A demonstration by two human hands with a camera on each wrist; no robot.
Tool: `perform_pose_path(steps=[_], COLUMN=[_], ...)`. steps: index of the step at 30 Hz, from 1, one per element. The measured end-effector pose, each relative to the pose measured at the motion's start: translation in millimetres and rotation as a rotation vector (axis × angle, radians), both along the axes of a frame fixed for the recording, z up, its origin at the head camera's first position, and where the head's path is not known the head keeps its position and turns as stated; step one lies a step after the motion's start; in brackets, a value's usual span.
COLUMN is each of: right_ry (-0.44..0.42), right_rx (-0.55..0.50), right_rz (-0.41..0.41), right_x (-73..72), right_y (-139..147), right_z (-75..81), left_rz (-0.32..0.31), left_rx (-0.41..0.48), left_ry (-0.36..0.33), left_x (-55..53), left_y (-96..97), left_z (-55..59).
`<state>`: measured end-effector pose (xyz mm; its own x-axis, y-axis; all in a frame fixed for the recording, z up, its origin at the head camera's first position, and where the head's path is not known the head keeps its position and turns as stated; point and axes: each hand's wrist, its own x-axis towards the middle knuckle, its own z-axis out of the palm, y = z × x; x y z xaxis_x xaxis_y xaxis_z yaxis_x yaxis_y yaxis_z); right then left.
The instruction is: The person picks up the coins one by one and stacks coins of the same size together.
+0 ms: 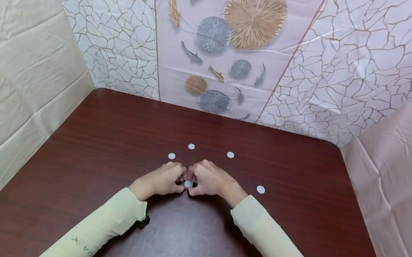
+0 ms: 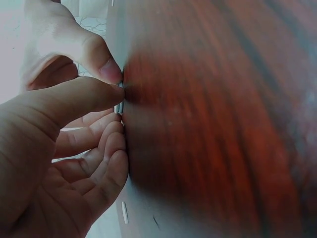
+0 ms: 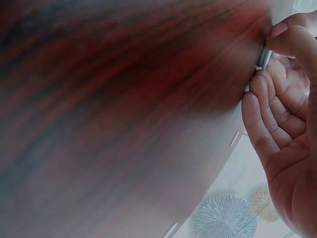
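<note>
A person's left hand [image 1: 164,178] and right hand [image 1: 213,180] meet over a dark red-brown wood-grain table [image 1: 184,249], both grasping one small white disc [image 1: 188,184] at its edges, thumbs on the near side and curled fingers on the far side. The disc sits at tabletop level between the two sets of fingertips, near the middle of the table. Handling it well likely calls for light, matched pressure from both sides, with fingertips low against the wood, since a piece this thin could skid or tip on a smooth top if one hand pushes harder; leaving its face uncovered, as here, should help the person see that it is centered. The disc is round, flat and plain, with a pale face and no marking that can be made out; edge-on in the wrist views it shows as a slim whitish band, and whether that is one piece or two stacked cannot be told. Four similar discs lie apart from one another: one just beyond the left hand [image 1: 171,156], another farther back [image 1: 191,146], a third beyond the right hand [image 1: 230,155] and the last to the right of that wrist [image 1: 260,189]. Pale green sleeves [image 1: 107,221] cover the forearms, and behind the table hangs a backdrop [image 1: 127,9] printed with fish, round pleated shapes and gold crackle lines.
</note>
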<state>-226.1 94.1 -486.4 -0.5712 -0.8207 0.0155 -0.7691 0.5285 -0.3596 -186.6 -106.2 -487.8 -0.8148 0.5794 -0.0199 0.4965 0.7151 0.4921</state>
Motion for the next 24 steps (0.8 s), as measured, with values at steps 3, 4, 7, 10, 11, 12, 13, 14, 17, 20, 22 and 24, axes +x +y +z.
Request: perform_pose_path(steps=[3,4,7,10,11,12,13,14,17,20,22,24], right_ry=[-0.001,-0.003,-0.025,-0.050,-0.055,-0.057,-0.059,-0.061,-0.065,-0.075,-0.078,-0.081], right_rx=[-0.004,-0.004,-0.007,-0.017,-0.021,-0.023,-0.025,-0.027,-0.027,-0.027,-0.028,-0.032], right_rz=[0.000,0.000,-0.003,-0.002,0.000,0.004,0.007,0.011,0.015,0.014,0.014,0.013], right_x=[0.5,0.6,0.5,0.1,-0.2,-0.4,-0.6,-0.7,-1.1,-1.4,-1.5,-1.3], right_y=[0.2,0.2,0.6,1.3,1.6,1.9,2.2,2.5,3.2,3.6,3.9,4.2], right_z=[0.4,0.5,0.8,1.5,1.8,2.0,2.7,3.1,3.6,3.4,3.2,3.4], left_rz=[0.004,0.005,0.007,0.008,0.009,0.011,0.011,0.012,0.014,0.016,0.013,0.010], left_rx=[-0.002,-0.003,-0.004,0.003,0.005,0.008,0.011,0.011,0.013,0.015,0.019,0.028], left_ry=[0.004,0.004,-0.003,-0.015,-0.020,-0.024,-0.026,-0.027,-0.029,-0.027,-0.023,-0.017], left_x=[-0.4,-0.5,-0.6,-0.8,-0.9,-1.1,-1.3,-1.5,-1.9,-2.2,-2.4,-2.5], left_y=[0.1,0.1,0.1,0.0,0.0,-0.1,-0.1,-0.2,-0.4,-0.6,-0.7,-0.8], left_z=[-0.8,-1.0,-0.8,0.0,0.2,0.5,0.5,0.4,-0.1,-1.3,-2.3,-3.3])
